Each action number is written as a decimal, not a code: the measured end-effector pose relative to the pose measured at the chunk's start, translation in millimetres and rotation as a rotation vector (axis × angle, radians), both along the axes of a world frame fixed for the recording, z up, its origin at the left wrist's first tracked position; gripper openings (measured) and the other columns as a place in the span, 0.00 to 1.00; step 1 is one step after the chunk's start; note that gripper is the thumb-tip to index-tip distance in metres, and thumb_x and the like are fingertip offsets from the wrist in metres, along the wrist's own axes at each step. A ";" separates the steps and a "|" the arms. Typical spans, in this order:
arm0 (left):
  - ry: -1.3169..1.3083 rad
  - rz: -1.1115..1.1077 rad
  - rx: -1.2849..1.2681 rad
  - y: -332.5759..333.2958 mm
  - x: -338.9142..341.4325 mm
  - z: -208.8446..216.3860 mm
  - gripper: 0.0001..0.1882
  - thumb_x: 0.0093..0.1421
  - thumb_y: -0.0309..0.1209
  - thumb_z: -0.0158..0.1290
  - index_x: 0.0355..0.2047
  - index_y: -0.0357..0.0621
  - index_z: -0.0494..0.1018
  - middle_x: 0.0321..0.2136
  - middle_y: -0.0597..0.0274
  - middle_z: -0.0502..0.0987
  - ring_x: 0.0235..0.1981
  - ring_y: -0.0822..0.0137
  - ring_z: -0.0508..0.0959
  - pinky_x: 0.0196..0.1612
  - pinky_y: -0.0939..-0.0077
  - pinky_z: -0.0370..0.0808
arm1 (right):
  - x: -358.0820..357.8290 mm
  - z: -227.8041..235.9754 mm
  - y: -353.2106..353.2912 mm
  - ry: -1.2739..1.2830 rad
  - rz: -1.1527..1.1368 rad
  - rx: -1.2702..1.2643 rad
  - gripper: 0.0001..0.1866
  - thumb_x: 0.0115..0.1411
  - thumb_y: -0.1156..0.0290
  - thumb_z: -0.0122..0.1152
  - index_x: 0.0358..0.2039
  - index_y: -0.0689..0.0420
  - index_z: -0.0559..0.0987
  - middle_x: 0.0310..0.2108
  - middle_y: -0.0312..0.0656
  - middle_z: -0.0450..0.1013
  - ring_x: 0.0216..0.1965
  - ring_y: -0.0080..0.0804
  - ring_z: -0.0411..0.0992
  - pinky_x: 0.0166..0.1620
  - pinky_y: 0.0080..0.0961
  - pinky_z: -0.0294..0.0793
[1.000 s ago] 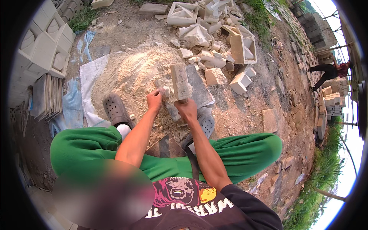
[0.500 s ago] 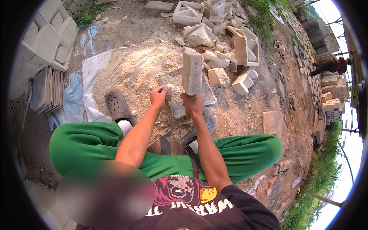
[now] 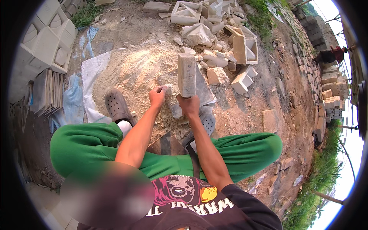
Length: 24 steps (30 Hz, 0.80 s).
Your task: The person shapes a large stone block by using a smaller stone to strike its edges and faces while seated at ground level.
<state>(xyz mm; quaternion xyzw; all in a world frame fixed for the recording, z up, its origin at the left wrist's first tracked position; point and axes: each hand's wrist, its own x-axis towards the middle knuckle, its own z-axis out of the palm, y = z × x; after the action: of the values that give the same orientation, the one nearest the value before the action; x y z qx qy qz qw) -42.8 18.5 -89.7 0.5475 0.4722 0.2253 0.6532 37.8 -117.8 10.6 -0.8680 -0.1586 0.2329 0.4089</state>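
Observation:
My right hand (image 3: pixel 189 106) is closed round the handle of a mallet (image 3: pixel 186 74) with a long, pale, dusty rectangular head. The head stands over a dark stone slab (image 3: pixel 204 85) lying on the ground between my feet. Just to the left, my left hand (image 3: pixel 157 97) pinches a small pale chunk of stone (image 3: pixel 168 88) at the slab's left side. The mallet head is to the right of the chunk, and a gap shows between them. My fingers partly hide the chunk, and the mallet hides part of the slab.
A heap of pale crushed grit (image 3: pixel 130 73) lies on a white sheet (image 3: pixel 90 76) to the left. Beyond are broken blocks (image 3: pixel 199 35) and an angular chunk (image 3: pixel 217 76). Stacked thin boards (image 3: pixel 51 90) stand far left. Another person (image 3: pixel 332 55) is at the far right.
The mallet and my right hand have moved a little left and slightly down, nearer the chunk. My left hand stays almost in place. The distant person has shifted posture.

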 end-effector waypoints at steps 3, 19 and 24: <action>0.051 -0.020 0.047 2.0 1.1 2.7 0.15 0.62 0.35 0.61 0.42 0.34 0.81 0.35 0.61 0.83 0.34 0.74 0.78 0.40 0.76 0.74 | -10.0 -5.1 0.7 -0.067 -0.016 0.229 0.18 0.48 0.60 0.66 0.30 0.63 0.83 0.27 0.53 0.80 0.30 0.49 0.81 0.33 0.39 0.76; -0.003 -0.064 0.170 -4.3 15.9 4.2 0.14 0.60 0.35 0.61 0.39 0.34 0.81 0.33 0.55 0.84 0.32 0.69 0.81 0.38 0.74 0.76 | -4.0 -72.1 -29.9 0.070 -0.019 -0.008 0.17 0.47 0.60 0.68 0.29 0.62 0.83 0.22 0.43 0.79 0.23 0.33 0.78 0.29 0.32 0.75; 0.076 -0.064 0.210 18.7 -4.8 -2.3 0.17 0.61 0.37 0.61 0.44 0.36 0.80 0.34 0.56 0.83 0.34 0.67 0.81 0.41 0.71 0.76 | -17.1 -41.1 -17.0 0.398 -0.017 -0.197 0.18 0.43 0.60 0.70 0.27 0.64 0.83 0.23 0.44 0.80 0.26 0.33 0.79 0.34 0.31 0.77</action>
<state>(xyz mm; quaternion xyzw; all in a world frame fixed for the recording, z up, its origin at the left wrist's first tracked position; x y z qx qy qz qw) -47.6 37.1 -92.0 0.6356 0.4528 0.2316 0.5808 20.7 -134.8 -30.5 -0.8421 -0.0438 0.4103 0.3473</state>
